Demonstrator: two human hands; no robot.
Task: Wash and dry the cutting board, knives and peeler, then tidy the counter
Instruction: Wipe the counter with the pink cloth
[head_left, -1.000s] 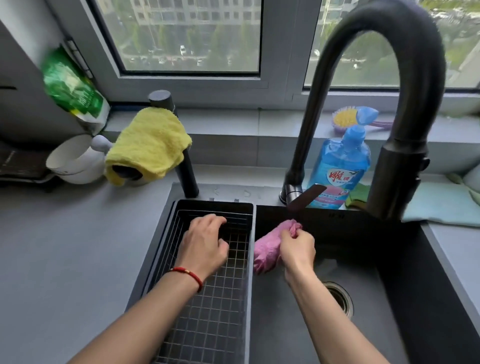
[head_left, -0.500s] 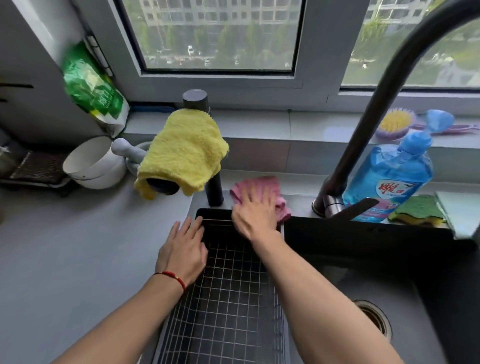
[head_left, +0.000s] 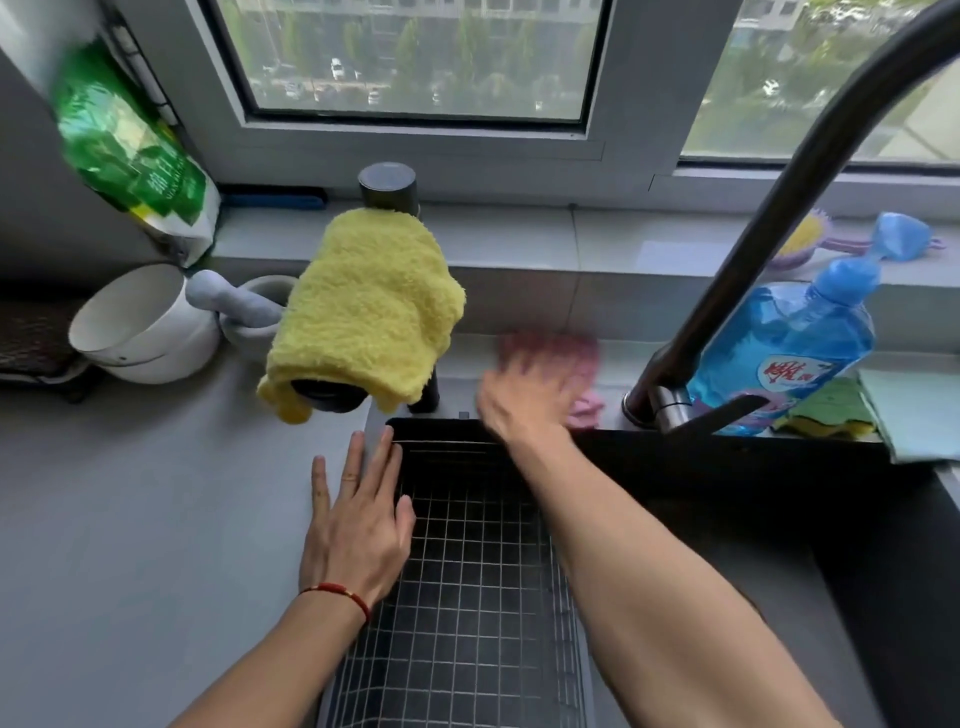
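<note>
Grey worktop (head_left: 130, 519) is lying bare left of the sink rack (head_left: 467, 571), where the left hand (head_left: 358, 525) is resting flat with fingers straight, while the blurred right hand (head_left: 524, 400) is pressing a pink cloth (head_left: 582, 410) behind the sink rim, under its fingers.

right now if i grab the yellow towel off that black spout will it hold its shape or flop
Likely floppy: the yellow towel sags over the black spout, its edges hanging loose. Probably light, since its fluffy pile looks dry. It may catch on the spout's end, which it wraps.
</note>
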